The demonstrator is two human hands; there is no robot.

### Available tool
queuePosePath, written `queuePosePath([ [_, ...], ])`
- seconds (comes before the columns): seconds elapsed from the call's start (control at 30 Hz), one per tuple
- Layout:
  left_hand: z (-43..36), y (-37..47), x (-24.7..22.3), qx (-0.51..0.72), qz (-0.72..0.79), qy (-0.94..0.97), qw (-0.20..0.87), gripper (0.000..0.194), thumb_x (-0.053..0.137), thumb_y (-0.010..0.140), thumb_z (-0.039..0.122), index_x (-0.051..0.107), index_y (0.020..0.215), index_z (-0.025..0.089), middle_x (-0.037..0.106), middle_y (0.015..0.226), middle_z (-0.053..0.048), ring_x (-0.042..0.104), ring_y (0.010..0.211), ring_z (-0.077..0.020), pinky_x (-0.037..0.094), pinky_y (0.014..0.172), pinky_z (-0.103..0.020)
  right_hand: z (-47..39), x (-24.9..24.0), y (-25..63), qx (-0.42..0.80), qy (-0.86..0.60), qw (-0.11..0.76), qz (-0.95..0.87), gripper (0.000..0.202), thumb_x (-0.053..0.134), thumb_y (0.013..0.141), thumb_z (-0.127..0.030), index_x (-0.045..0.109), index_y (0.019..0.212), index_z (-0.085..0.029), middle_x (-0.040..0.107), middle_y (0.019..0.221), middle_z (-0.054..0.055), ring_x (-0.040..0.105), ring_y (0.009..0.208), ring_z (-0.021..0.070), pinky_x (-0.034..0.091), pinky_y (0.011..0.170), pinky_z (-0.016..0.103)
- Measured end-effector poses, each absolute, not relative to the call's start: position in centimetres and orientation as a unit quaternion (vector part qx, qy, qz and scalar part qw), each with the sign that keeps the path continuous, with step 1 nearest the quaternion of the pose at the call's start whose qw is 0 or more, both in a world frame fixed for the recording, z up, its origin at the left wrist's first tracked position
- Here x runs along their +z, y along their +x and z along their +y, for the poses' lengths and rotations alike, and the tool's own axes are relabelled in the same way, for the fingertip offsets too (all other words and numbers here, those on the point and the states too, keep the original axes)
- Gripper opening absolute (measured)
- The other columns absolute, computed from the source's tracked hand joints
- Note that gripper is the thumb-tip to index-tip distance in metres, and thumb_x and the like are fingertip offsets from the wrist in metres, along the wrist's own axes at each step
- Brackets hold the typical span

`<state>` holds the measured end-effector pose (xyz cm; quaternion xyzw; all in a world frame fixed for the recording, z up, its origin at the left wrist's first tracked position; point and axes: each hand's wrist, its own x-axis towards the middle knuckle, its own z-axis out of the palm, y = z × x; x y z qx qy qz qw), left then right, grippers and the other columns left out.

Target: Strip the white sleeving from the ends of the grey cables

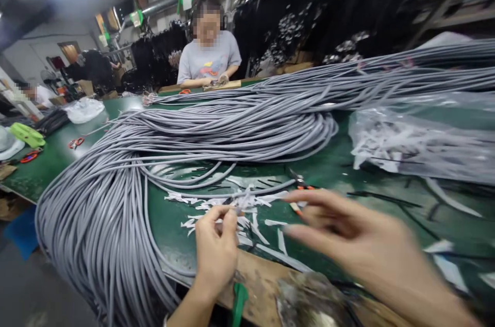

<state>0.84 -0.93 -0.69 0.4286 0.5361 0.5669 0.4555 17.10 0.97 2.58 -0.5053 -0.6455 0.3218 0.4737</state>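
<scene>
My left hand (217, 249) is closed, thumb and forefinger pinched together at the table's near edge. A grey cable (181, 270) runs into it from the left, and a small greyish tip shows at the fingertips. To the right, my right hand (356, 244) is blurred, with thumb and fingers apart and nothing seen between them. White paper-like strips (251, 200) lie scattered just beyond the left hand. Orange-handled cutters (299, 182) rest on the table, partly hidden behind the right hand's fingers.
A thick bundle of grey cables (216, 131) crosses the green table (325, 172) and hangs over its near left edge. A clear bag of white strips (421, 141) lies at right. Another person (209, 53) sits opposite. Red-handled scissors (76, 143) lie at left.
</scene>
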Motion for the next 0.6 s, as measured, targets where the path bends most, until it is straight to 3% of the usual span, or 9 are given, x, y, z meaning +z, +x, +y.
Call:
queuePosePath([
  [0.1, -1.2, 1.4, -0.4, 0.559, 0.524, 0.455, 0.454, 0.035, 0.058, 0.078, 0.047, 0.060, 0.078, 0.012, 0.042, 0.047, 0.006, 0.037, 0.039, -0.0067, 0.027, 0.040, -0.019, 1.5, 2.0, 15.2, 0.417, -0.468, 0.411, -0.662, 0.035, 0.068, 0.059, -0.037, 0.068, 0.087, -0.017, 0.045, 0.054, -0.004, 0.031, 0.039, 0.0080, 0.028, 0.036, 0.022],
  [0.33, -1.6, 1.6, 0.1, 0.539, 0.501, 0.501, 0.455, 0.025, 0.062, 0.078, 0.039, 0.059, 0.077, 0.013, 0.048, 0.052, 0.003, 0.046, 0.044, -0.0088, 0.036, 0.044, -0.019, 1.3, 1.5, 14.5, 0.389, -0.462, 0.445, -0.661, 0.021, 0.056, 0.066, -0.031, 0.067, 0.066, -0.013, 0.039, 0.043, -0.005, 0.027, 0.038, 0.0075, 0.024, 0.035, 0.022],
  [0.47, -1.5, 1.6, 0.3, 0.540, 0.491, 0.503, 0.463, 0.022, 0.061, 0.077, 0.035, 0.057, 0.074, 0.014, 0.048, 0.057, 0.003, 0.043, 0.047, -0.0080, 0.034, 0.046, -0.019, 1.3, 1.4, 14.7, 0.385, -0.459, 0.444, -0.667, 0.021, 0.053, 0.068, -0.029, 0.067, 0.067, -0.013, 0.044, 0.042, -0.003, 0.032, 0.038, 0.0090, 0.028, 0.036, 0.023],
  [0.6, -1.5, 1.9, 0.7, 0.542, 0.494, 0.494, 0.467, 0.020, 0.066, 0.071, 0.031, 0.054, 0.070, 0.015, 0.051, 0.060, 0.002, 0.045, 0.051, -0.0088, 0.034, 0.049, -0.019, 1.6, 1.2, 14.8, 0.374, -0.439, 0.445, -0.685, 0.022, 0.052, 0.072, -0.031, 0.067, 0.067, -0.014, 0.058, 0.051, 0.002, 0.044, 0.041, 0.0119, 0.036, 0.039, 0.024],
])
